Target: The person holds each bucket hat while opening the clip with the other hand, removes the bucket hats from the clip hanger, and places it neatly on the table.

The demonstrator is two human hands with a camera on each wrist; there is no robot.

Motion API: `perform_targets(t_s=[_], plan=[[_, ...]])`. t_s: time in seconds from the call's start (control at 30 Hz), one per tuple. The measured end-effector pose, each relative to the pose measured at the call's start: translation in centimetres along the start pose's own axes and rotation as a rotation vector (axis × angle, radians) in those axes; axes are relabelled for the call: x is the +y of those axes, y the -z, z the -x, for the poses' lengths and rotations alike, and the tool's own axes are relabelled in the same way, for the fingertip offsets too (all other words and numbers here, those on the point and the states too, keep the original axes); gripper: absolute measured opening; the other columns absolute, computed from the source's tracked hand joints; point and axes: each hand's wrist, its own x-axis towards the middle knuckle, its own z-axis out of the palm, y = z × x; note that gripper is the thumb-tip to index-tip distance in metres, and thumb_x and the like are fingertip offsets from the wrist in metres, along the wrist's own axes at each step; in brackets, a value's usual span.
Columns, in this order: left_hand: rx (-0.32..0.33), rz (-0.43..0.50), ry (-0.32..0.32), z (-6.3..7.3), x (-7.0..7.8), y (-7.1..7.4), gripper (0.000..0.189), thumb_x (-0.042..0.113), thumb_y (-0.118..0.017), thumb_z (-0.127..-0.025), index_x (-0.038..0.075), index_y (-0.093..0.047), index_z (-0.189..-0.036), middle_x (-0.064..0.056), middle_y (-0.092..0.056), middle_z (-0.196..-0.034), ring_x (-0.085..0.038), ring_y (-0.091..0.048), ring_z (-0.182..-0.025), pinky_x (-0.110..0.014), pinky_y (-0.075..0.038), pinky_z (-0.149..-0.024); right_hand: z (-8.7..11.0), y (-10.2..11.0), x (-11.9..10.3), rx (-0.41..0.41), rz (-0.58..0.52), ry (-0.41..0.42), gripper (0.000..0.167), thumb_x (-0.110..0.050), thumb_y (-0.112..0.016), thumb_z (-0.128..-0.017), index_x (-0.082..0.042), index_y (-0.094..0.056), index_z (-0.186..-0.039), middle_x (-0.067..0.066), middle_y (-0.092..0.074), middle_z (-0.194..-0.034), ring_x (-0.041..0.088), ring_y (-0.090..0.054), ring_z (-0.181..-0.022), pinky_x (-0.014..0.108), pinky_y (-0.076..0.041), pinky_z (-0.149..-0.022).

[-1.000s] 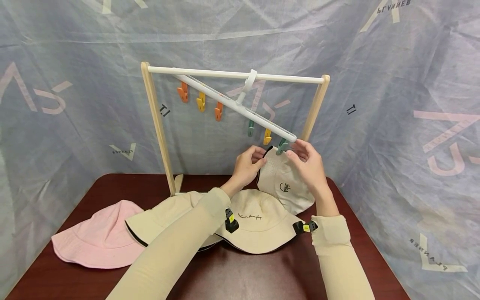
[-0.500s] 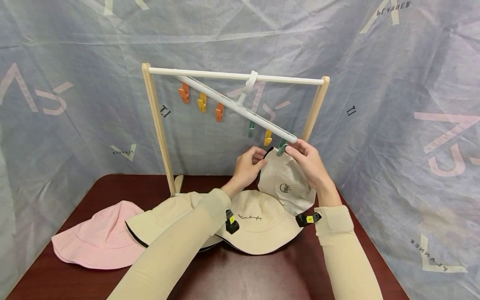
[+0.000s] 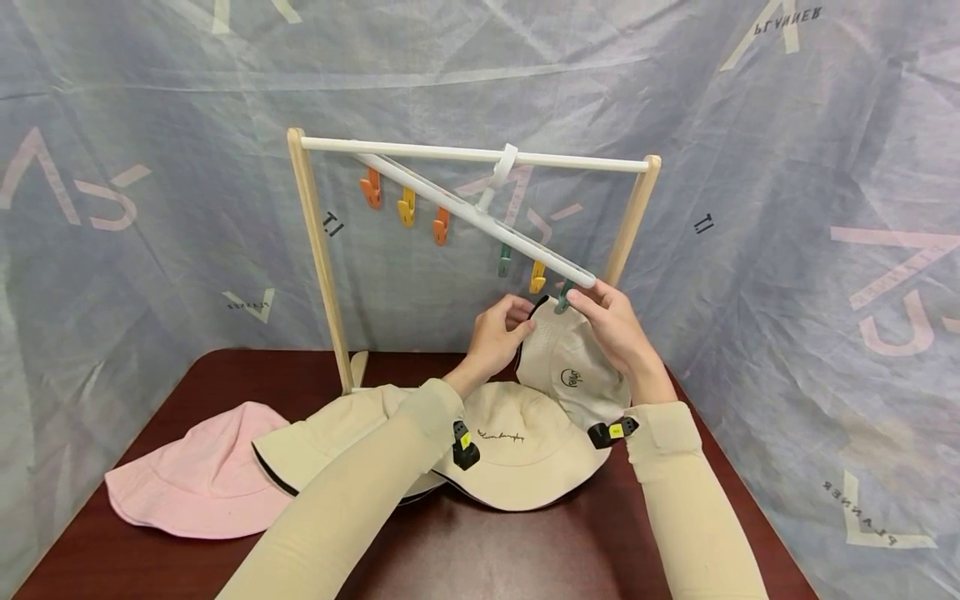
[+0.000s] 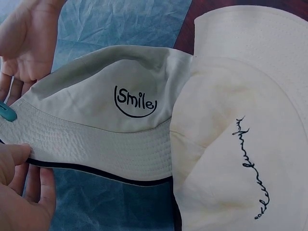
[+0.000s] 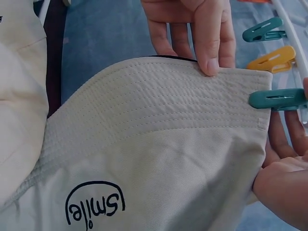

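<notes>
A cream bucket hat printed "Smile" hangs tilted at the rack's right side, its brim edge turned up. My left hand pinches the dark-trimmed brim between thumb and fingers. At the hanger's low right end, my right hand holds a green clothespin, thumb on its handle. In the right wrist view the clothespin lies across the brim's corner, and some right-hand fingers show behind the hat. The left wrist view shows the lettering upright and the clothespin's tip over the brim.
The white hanger hooks over the rack's rod, sloping down rightward, with orange, yellow and green clothespins along it. Another cream hat overlaps the held hat's lower part. A cream hat and a pink hat lie left on the table.
My right thumb has moved up onto the green clothespin's handle, and the clothespin has turned to show narrower at the brim. My left hand keeps its pinch nearly in place.
</notes>
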Motion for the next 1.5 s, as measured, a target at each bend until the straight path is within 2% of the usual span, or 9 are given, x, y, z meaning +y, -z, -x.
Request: perform_targets(t_s=[0.07,0.17,0.3,0.43,0.63,0.8,1.03,1.3,1.5], plan=[[-0.004,0.002,0.000,0.0,0.0,0.0,0.023,0.017,-0.072,-0.104,0.012,-0.069,-0.126,-0.008,-0.072,-0.118,-0.023,-0.071,-0.110,-0.036,-0.057,-0.098,-0.1,0.0,0.2,-0.002,-0.027,0.011,0.053,-0.020,-0.064,-0.109,0.007,-0.048,-0.152,0.013,-0.066,-0.137,0.017,-0.058,-0.130,0.035,-0.035,-0.121],[-0.006,0.004,-0.002,-0.1,-0.1,0.0,0.022,0.017,-0.071,-0.104,0.011,-0.069,-0.125,-0.008,-0.072,-0.118,-0.023,-0.071,-0.109,-0.037,-0.058,-0.097,-0.1,0.0,0.4,-0.011,-0.065,0.033,0.051,-0.019,-0.063,-0.109,0.006,-0.049,-0.151,0.013,-0.067,-0.136,0.018,-0.059,-0.129,0.035,-0.034,-0.122],[-0.006,0.004,-0.005,-0.2,-0.1,-0.1,0.021,0.017,-0.071,-0.104,0.011,-0.069,-0.125,-0.008,-0.072,-0.117,-0.023,-0.071,-0.107,-0.036,-0.058,-0.096,-0.1,0.0,0.6,-0.017,-0.102,0.052,0.050,-0.016,-0.062,-0.109,0.006,-0.048,-0.152,0.003,-0.070,-0.129,0.017,-0.061,-0.126,0.032,-0.036,-0.120],[-0.004,0.002,-0.003,-0.2,-0.1,-0.1,0.021,0.017,-0.071,-0.104,0.011,-0.069,-0.125,-0.008,-0.072,-0.117,-0.023,-0.071,-0.108,-0.036,-0.058,-0.096,0.0,0.0,0.8,-0.017,-0.117,0.072,0.051,-0.014,-0.062,-0.109,0.008,-0.046,-0.153,0.000,-0.071,-0.124,0.015,-0.063,-0.123,0.029,-0.040,-0.115],[0.001,0.002,0.002,0.0,0.2,0.0,0.021,0.017,-0.071,-0.105,0.012,-0.069,-0.124,-0.008,-0.071,-0.117,-0.024,-0.071,-0.107,-0.037,-0.058,-0.095,0.0,-0.4,0.9,0.016,-0.111,0.109,0.035,-0.014,-0.063,-0.108,-0.002,-0.059,-0.141,-0.001,-0.074,-0.119,0.013,-0.066,-0.115,0.027,-0.046,-0.109],[-0.004,-0.002,0.000,0.1,0.3,-0.1,0.021,0.019,-0.071,-0.105,0.013,-0.068,-0.125,-0.007,-0.071,-0.117,-0.023,-0.071,-0.107,-0.037,-0.058,-0.094,-0.2,-0.6,1.2,0.062,-0.072,0.136,0.034,-0.017,-0.064,-0.108,0.003,-0.061,-0.137,-0.002,-0.075,-0.117,0.013,-0.066,-0.115,0.026,-0.046,-0.107],[-0.007,-0.005,0.006,0.2,0.4,-0.3,0.019,0.018,-0.070,-0.105,0.013,-0.068,-0.124,-0.006,-0.071,-0.117,-0.023,-0.070,-0.108,-0.037,-0.058,-0.095,-0.2,-0.8,1.5,0.125,-0.032,0.170,0.017,-0.018,-0.066,-0.107,-0.011,-0.070,-0.123,0.009,-0.075,-0.118,0.012,-0.066,-0.111,0.026,-0.049,-0.101],[0.006,-0.002,0.005,0.5,0.5,-0.5,0.017,0.016,-0.071,-0.105,0.012,-0.069,-0.121,-0.006,-0.072,-0.114,-0.023,-0.071,-0.104,-0.037,-0.058,-0.092,-0.3,-1.4,1.3,0.187,-0.016,0.166,0.038,-0.016,-0.069,-0.106,0.013,-0.062,-0.129,0.001,-0.078,-0.107,0.009,-0.067,-0.105,0.022,-0.050,-0.094],[0.014,0.007,0.000,0.5,0.4,-0.6,0.016,0.014,-0.070,-0.104,0.012,-0.069,-0.120,-0.006,-0.072,-0.113,-0.022,-0.071,-0.103,-0.037,-0.058,-0.091,-0.4,-1.7,1.1,0.221,0.030,0.160,0.038,-0.015,-0.067,-0.107,0.014,-0.062,-0.130,-0.009,-0.078,-0.101,0.006,-0.068,-0.103,0.021,-0.050,-0.089]])
